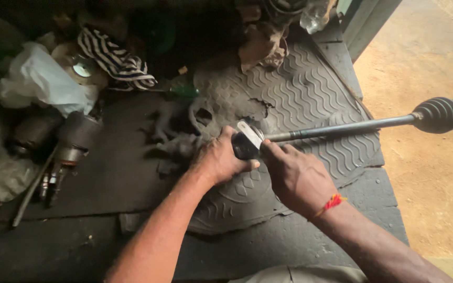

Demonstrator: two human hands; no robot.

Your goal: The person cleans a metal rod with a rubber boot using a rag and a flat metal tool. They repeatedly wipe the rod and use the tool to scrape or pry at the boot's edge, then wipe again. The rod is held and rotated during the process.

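A long steel drive shaft (pixel 342 128) lies across a worn grey rubber mat (pixel 300 89), its ribbed black rubber boot (pixel 437 114) out over the sandy ground at the right. My left hand (pixel 217 160) is closed around the dark boot (pixel 243 148) at the shaft's near end. My right hand (pixel 294 175), with a red thread on the wrist, pinches a flat pale metal band (pixel 251 132) lying over that boot. What sits under the fingers is hidden.
At the left lie a cylindrical metal part (pixel 74 137), a thin rod (pixel 30 191), a white plastic bag (pixel 40 78) and a striped cloth (pixel 114 57). A brown rag (pixel 260 44) and a clear plastic bottle (pixel 313 15) sit at the mat's far edge. Sandy ground (pixel 431 173) lies right.
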